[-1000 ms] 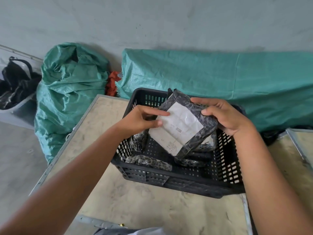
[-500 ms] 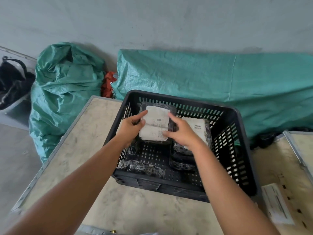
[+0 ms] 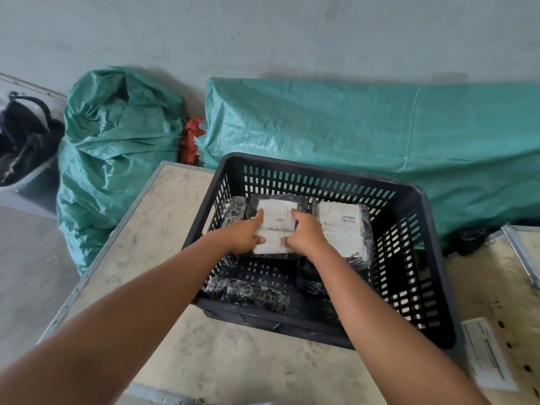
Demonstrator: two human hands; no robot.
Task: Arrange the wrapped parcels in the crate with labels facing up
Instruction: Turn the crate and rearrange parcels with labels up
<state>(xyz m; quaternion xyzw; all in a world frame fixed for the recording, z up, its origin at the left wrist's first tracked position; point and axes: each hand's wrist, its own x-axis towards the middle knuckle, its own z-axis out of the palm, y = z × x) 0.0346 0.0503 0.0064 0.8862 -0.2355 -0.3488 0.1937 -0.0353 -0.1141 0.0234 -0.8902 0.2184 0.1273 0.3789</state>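
My fingers (image 3: 261, 215) on both hands press the labelled parcel (image 3: 276, 226) flat at the back of the black crate (image 3: 415, 258). If I let go carelessly, it could tip off the parcels underneath.

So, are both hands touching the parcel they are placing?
Touching. The head view shows left hand and right hand gripping the sides of the parcel.

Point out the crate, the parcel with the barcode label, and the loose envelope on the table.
crate (image 3: 318, 174): head view, far rim.
barcode parcel (image 3: 342, 226): head view, middle of its white label.
envelope (image 3: 485, 355): head view, middle of its face.
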